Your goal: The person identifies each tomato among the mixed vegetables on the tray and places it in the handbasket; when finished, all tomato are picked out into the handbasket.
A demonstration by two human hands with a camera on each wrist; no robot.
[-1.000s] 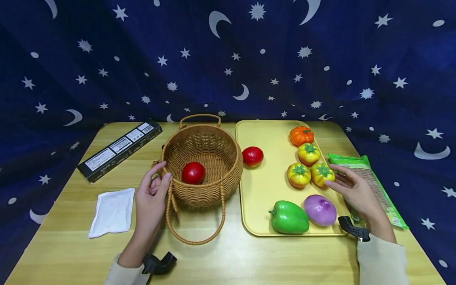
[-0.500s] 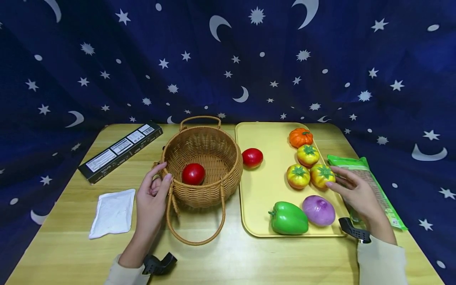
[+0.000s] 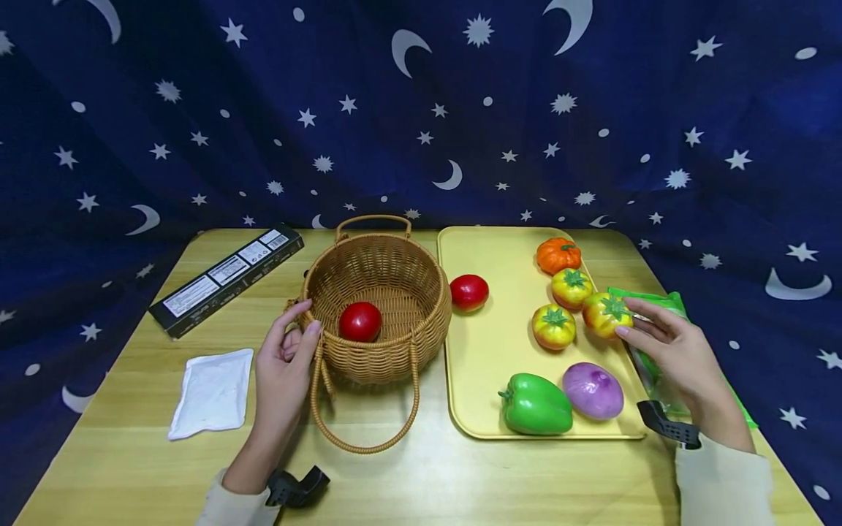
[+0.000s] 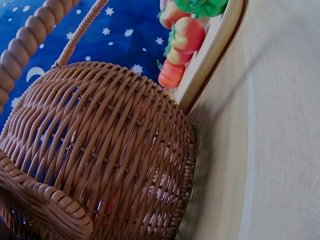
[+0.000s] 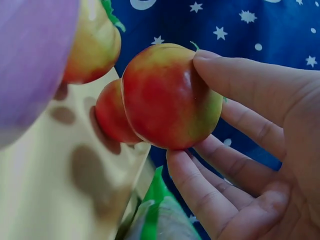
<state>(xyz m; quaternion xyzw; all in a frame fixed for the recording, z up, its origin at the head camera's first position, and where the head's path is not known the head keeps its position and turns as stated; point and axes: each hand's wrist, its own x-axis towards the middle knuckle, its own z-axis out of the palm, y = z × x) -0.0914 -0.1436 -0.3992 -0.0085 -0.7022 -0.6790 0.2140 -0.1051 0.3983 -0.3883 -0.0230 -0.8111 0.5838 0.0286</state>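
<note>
In the head view my right hand (image 3: 684, 358) pinches a yellow-and-red tomato (image 3: 607, 314) with a green leafy top, between thumb and fingers. The right wrist view shows this tomato (image 5: 167, 97) raised off the tray. My left hand (image 3: 283, 365) grips the left rim of a round wicker basket (image 3: 388, 363) with thumb and forefinger. A red, round, glossy fruit or vegetable (image 3: 359, 322) lies inside the basket. Two similar tomatoes, a near one (image 3: 553, 326) and a far one (image 3: 571, 288), stay on the yellow tray (image 3: 487, 365). In the left wrist view the basket's woven side (image 4: 110, 145) hides the left hand.
The tray also bears a second red piece (image 3: 469, 293), an orange pumpkin (image 3: 558, 256), a green bell pepper (image 3: 537, 404) and a purple onion (image 3: 593, 391). A green bag (image 3: 664, 299) lies right. A black box (image 3: 226, 277) and white packet (image 3: 212, 391) lie left.
My right hand has lifted the tomato from the tray and moved slightly right with it. My left hand keeps its place at the basket rim.
</note>
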